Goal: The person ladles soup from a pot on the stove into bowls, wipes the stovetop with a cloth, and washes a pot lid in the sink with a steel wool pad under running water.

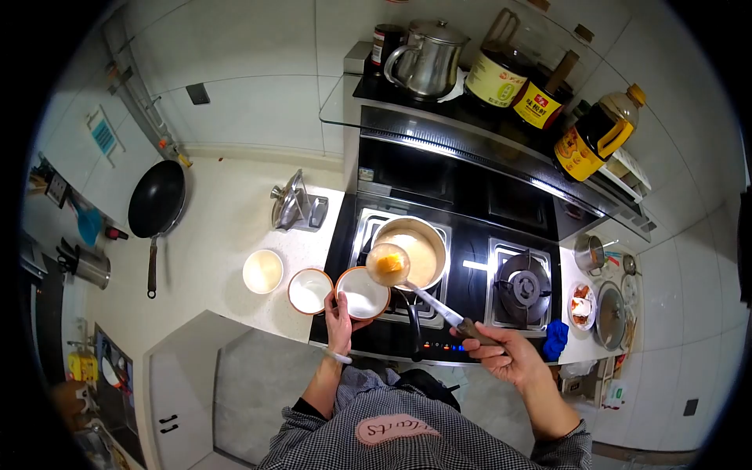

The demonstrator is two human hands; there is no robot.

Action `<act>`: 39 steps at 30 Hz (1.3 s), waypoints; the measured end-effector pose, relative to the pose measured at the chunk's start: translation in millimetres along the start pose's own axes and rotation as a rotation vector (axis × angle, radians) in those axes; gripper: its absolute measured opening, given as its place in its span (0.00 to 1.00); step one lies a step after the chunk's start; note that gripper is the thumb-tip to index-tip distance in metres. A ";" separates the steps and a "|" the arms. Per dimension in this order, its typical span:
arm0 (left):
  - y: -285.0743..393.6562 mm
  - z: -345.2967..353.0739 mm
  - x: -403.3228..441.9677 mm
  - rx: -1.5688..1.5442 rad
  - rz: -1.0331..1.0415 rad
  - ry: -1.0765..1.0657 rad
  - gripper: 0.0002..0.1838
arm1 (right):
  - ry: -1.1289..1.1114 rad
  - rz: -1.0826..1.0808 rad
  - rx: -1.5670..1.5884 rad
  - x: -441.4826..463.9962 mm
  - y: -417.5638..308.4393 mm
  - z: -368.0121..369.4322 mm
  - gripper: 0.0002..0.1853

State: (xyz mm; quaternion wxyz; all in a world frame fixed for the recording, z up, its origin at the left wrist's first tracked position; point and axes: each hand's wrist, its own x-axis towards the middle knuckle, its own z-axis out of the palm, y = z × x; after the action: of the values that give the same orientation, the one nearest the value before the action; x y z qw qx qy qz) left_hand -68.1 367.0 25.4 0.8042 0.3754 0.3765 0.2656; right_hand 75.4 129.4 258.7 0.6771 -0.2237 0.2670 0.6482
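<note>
My right hand grips the dark handle of a ladle. Its round scoop is over the left side of the saucepan and the edge of a bowl, with pale liquid and an orange-yellow piece inside. In the saucepan, on the left burner, is a pale beige liquid. My left hand holds a white bowl with an orange-brown rim, tucked close to the saucepan. Beside it sits a similar bowl with a white inside. Further left on the counter stands a bowl of pale, cream-coloured contents.
A lid on a stand occupies the back counter. At left lies a black wok. The right burner has a black grate; a blue cloth lies beside it. A metal kettle and bottles line the shelf above.
</note>
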 end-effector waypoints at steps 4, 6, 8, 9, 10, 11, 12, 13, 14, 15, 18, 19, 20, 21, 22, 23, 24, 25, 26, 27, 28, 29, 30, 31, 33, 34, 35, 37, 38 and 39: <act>2.3 -1.3 -2.3 0.013 0.013 0.028 0.27 | -0.029 0.080 -0.052 20.9 17.2 -19.6 0.19; 4.4 -2.2 -3.8 0.010 0.017 0.024 0.27 | 0.021 0.067 -0.151 33.2 25.6 -26.1 0.18; 7.2 -3.8 -6.2 0.008 0.001 0.012 0.27 | 0.124 0.012 -0.390 45.5 35.3 -35.1 0.13; 7.4 -4.8 -6.5 0.007 0.001 0.015 0.27 | 0.124 0.015 -0.391 49.0 42.7 -37.8 0.13; 7.4 -5.6 -7.1 0.010 0.004 0.015 0.27 | 0.171 -0.057 -0.528 52.2 50.2 -39.8 0.13; 8.0 -6.0 -7.6 0.012 0.008 0.016 0.27 | 0.218 -0.131 -0.664 53.8 55.9 -41.9 0.16; 8.9 -6.1 -8.0 0.010 0.010 0.019 0.27 | 0.195 -0.165 -0.757 52.5 59.8 -42.7 0.15; 9.9 -5.9 -9.0 0.004 0.004 0.026 0.27 | 0.194 -0.163 -0.759 52.2 62.9 -44.9 0.15; 10.7 -5.9 -9.6 -0.003 -0.002 0.030 0.27 | 0.225 -0.252 -1.019 51.4 66.4 -47.6 0.17; 9.8 -6.8 -9.5 -0.003 -0.002 0.031 0.27 | 0.255 -0.343 -1.278 50.0 70.2 -51.3 0.19; 7.5 -10.5 -8.3 -0.027 0.015 0.007 0.27 | 0.264 -0.778 -1.860 49.5 74.2 -69.2 0.21; 7.9 -11.9 -7.6 -0.017 0.000 -0.012 0.27 | 0.269 -0.939 -1.999 48.6 74.8 -70.7 0.22; 10.9 -10.3 -8.2 -0.006 -0.014 -0.032 0.27 | 0.269 -0.939 -2.001 47.3 74.5 -71.7 0.22; 13.7 -8.6 -9.3 -0.008 -0.013 -0.032 0.27 | 0.238 -0.960 -1.958 45.7 73.8 -72.6 0.22; 16.9 -7.3 -11.1 -0.028 -0.037 -0.028 0.26 | 0.208 -0.981 -1.913 44.0 72.9 -73.5 0.22; 20.0 -4.8 -12.0 -0.047 -0.059 -0.026 0.25 | 0.209 -0.984 -1.912 42.1 70.9 -74.0 0.22; 17.0 -4.7 -10.1 -0.046 -0.059 -0.030 0.25 | 0.195 -0.677 -1.455 39.3 68.5 -74.3 0.22; 11.4 -6.2 -7.1 -0.035 -0.036 -0.006 0.25 | 0.172 -0.381 -0.991 36.1 66.1 -74.2 0.22; 9.8 -6.1 -5.2 -0.025 -0.013 0.017 0.24 | 0.173 -0.386 -0.989 32.0 62.3 -72.6 0.22; 8.6 -6.9 -3.4 -0.026 -0.012 0.013 0.24 | 0.113 -0.294 -0.738 27.1 56.9 -69.6 0.22; 7.6 -8.6 -2.0 -0.029 -0.003 -0.003 0.25 | 0.053 -0.201 -0.486 24.2 52.3 -66.5 0.22; 8.2 -8.1 -1.6 -0.034 0.006 -0.018 0.25 | 0.054 -0.203 -0.486 23.9 48.3 -63.4 0.22; 8.5 -7.3 -1.2 -0.034 0.005 -0.019 0.25 | 0.070 -0.234 -0.438 24.1 44.2 -59.9 0.20; 11.3 -5.5 -1.7 -0.024 0.010 -0.018 0.25 | 0.085 -0.264 -0.389 24.6 40.5 -57.0 0.18; 14.6 -3.2 -1.9 -0.012 0.015 -0.017 0.26 | 0.167 -0.418 -0.598 32.8 30.8 -47.4 0.16; 15.6 -2.3 -1.5 -0.007 0.013 -0.012 0.26 | 0.213 -0.499 -0.768 43.2 23.8 -52.7 0.15; 16.4 -1.3 -1.3 0.000 0.010 -0.007 0.26 | 0.259 -0.579 -0.938 59.2 14.2 -65.5 0.14; 18.2 0.7 -1.1 0.011 0.017 0.001 0.27 | 0.331 -0.709 -1.174 95.5 -4.7 -96.1 0.12; 18.7 1.4 -1.5 0.021 0.022 0.012 0.27 | 0.406 -0.835 -1.412 102.7 -6.2 -93.3 0.11; 19.5 1.6 -2.0 0.022 0.022 0.011 0.27 | 0.406 -0.837 -1.410 104.4 -6.1 -91.8 0.11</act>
State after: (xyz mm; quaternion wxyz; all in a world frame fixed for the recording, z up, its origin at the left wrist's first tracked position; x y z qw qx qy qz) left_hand -70.8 376.2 42.6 0.7949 0.3870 0.3797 0.2725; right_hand 76.7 148.7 120.9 0.5021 -0.7865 -0.1884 0.3063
